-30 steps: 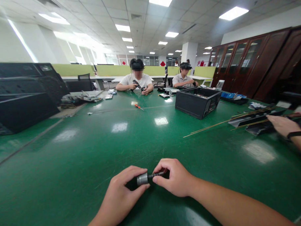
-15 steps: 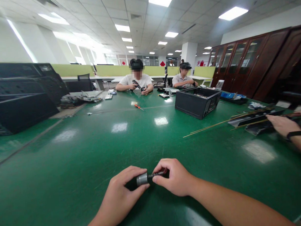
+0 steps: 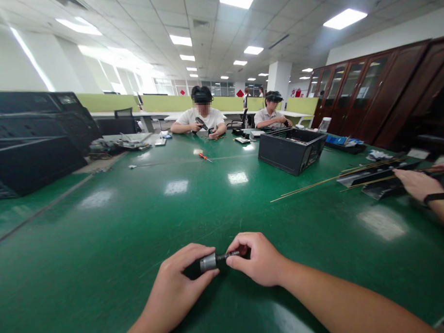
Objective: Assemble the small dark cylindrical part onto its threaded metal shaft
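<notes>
Between the thumb and fingers of my left hand (image 3: 184, 279) is a silver metal cylinder (image 3: 208, 262), low in the middle of the view. A thin dark shaft (image 3: 222, 257) extends from its right end. My right hand (image 3: 258, 260) pinches the ribbed metal end of that shaft, and something dark red shows inside its curled fingers. Both hands are just above the green table (image 3: 223, 210).
An orange screwdriver (image 3: 204, 157) lies ahead. A black case (image 3: 292, 149) stands right of it; large dark casings (image 3: 32, 144) are at the left. Thin rods (image 3: 306, 187) and metal rails lie right, near another person's hand (image 3: 417, 183). Two people sit across.
My right hand has shifted very slightly right and up, and a little more of the shaft shows beside the cylinder. My left hand and the cylinder have moved slightly left.
</notes>
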The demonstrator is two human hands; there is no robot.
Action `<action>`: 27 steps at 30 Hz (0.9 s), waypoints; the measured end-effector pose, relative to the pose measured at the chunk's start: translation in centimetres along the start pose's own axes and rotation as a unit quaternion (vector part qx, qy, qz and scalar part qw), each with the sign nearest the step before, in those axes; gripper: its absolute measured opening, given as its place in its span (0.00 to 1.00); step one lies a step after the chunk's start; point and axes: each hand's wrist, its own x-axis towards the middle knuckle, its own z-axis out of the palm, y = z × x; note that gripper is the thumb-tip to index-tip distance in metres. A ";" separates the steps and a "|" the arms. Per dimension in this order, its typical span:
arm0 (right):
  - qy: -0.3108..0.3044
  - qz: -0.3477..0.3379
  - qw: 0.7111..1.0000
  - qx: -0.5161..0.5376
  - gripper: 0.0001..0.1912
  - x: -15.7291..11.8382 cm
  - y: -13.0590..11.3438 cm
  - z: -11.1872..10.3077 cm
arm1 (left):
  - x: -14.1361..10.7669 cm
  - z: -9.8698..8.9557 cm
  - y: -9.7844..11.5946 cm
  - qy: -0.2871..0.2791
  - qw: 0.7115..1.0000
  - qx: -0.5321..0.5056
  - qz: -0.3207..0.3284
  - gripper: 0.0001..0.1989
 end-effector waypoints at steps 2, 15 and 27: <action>0.001 0.001 1.000 0.004 0.04 0.0 0.0 0.0 | 0.0 0.0 0.0 0.000 1.000 0.001 -0.001 0.11; 0.013 0.010 1.000 0.017 0.03 -0.1 0.2 0.0 | -0.2 0.0 -0.4 0.009 1.000 0.012 -0.001 0.12; 0.022 0.000 1.000 -0.001 0.03 0.0 0.1 -0.1 | 0.0 0.0 -0.4 0.021 1.000 0.012 -0.003 0.11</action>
